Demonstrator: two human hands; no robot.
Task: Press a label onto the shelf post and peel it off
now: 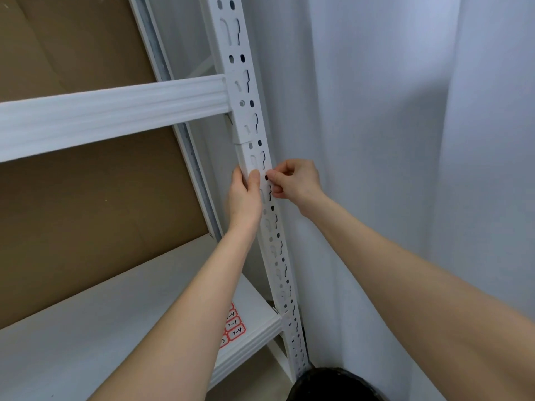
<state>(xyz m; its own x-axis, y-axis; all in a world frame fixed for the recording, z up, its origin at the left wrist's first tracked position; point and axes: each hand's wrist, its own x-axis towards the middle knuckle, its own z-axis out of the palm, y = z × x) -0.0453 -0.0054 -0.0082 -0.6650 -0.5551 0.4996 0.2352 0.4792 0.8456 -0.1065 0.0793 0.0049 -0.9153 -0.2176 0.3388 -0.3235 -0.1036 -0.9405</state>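
A white slotted metal upright point(246, 91) of a shelving rack runs from the top centre down to the floor. My left hand point(244, 198) grips the upright just below a joint in the post, thumb across its front face. My right hand point(293, 182) is at the upright's right edge, level with the left hand, its fingers curled and pinched together against a small dark hole. Whether something small sits between those fingertips is hidden.
A white crossbeam point(110, 111) joins the upright higher up. A white shelf board point(86, 328) lies below, with red-edged handwritten labels point(233, 328) near its right corner. Brown cardboard point(86, 198) backs the rack. White curtain point(405, 169) hangs right. A dark round object point(333, 386) is at the bottom.
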